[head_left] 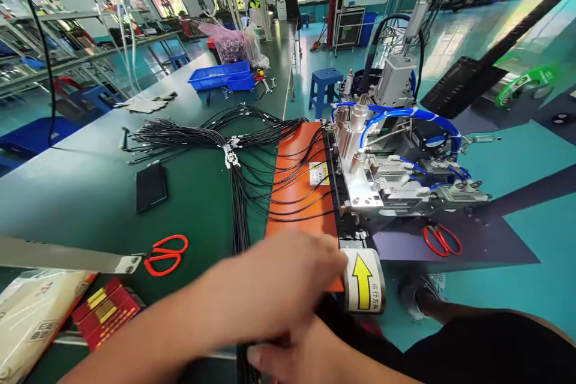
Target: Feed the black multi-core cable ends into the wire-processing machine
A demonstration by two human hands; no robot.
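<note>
— L hand (308, 270)?
— Blurred, can't tell grip; arrow-marked cyl. (365, 281) just beside fingers.
— R hand (290, 357)?
— Partly hidden, can't tell either. Black cables (238, 210) pass beside R fingers, run fwd beyond L fingers.

Many thin black cables (180, 134) are clustered with white connectors (231, 157). From these, one bundle (239, 210) is laid toward six o'clock.

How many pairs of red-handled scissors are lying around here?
2. One pair lies on the green tabletop, left of the black cables; the other pair is on the grey-purple surface near the machine. Others may be hidden.
</note>
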